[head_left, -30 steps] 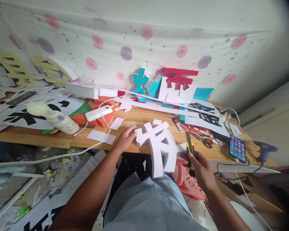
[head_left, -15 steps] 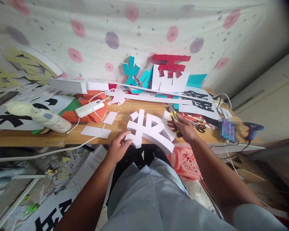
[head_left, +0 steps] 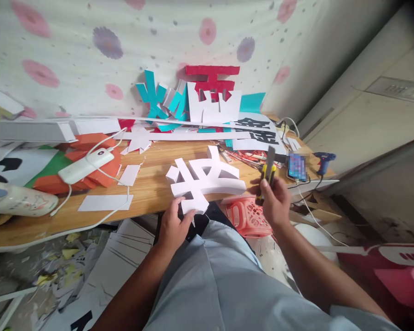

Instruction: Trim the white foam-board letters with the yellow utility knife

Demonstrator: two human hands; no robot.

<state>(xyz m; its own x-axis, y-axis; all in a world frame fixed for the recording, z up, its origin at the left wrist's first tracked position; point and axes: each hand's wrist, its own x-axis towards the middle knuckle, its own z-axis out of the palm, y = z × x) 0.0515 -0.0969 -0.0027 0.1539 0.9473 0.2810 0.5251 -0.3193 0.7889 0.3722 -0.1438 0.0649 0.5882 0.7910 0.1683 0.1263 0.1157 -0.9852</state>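
Note:
A thick white foam letter (head_left: 201,181), shaped like a Chinese character, lies at the table's front edge. Its lower left end is gripped by my left hand (head_left: 174,225), thumb on the near side and fingers at the left. In my right hand (head_left: 275,200) is a yellow and black utility knife (head_left: 268,174), held upright with its wide grey blade pointing up. The knife is to the right of the foam letter and apart from it. My right fingers are wrapped around the handle.
Teal letters (head_left: 151,96) and a red letter (head_left: 212,71) lean at the back. A white power strip (head_left: 86,166) with a cord lies left, beside a bottle (head_left: 24,198). A phone (head_left: 297,166) and a blue glue gun (head_left: 324,162) are right. Below sits a pink basket (head_left: 251,216).
My right hand has lifted the utility knife off the table area and turned its blade upward. The foam letter has turned slightly under my left hand. The view has swung right.

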